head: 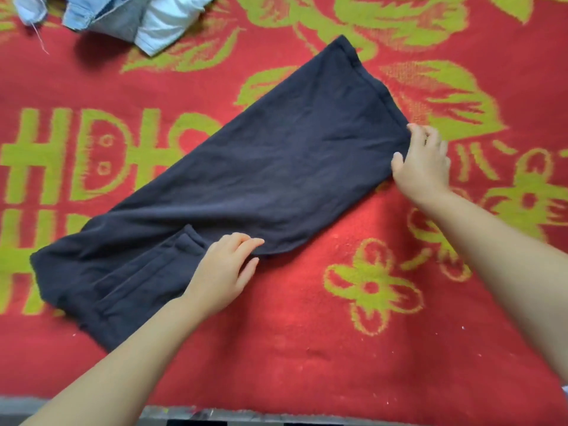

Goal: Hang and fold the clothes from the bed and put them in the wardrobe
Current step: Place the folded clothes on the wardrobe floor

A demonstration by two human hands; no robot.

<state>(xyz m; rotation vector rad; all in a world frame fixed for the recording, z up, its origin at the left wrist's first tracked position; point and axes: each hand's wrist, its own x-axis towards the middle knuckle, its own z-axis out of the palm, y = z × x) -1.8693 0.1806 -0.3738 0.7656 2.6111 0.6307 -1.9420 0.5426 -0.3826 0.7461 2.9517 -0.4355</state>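
A dark navy garment (246,179) lies folded lengthwise on the bed, running diagonally from lower left to upper right, with a sleeve folded onto it at the lower left. My left hand (224,272) rests at its near edge, fingers and thumb pinching the fabric edge. My right hand (422,162) sits at the garment's right hem corner, fingers loosely bent, touching the edge of the cloth.
A red blanket with yellow-green flowers and characters (368,348) covers the bed. A heap of light blue, grey and white clothes (123,16) lies at the far left top. The bed's near edge (215,415) runs along the bottom.
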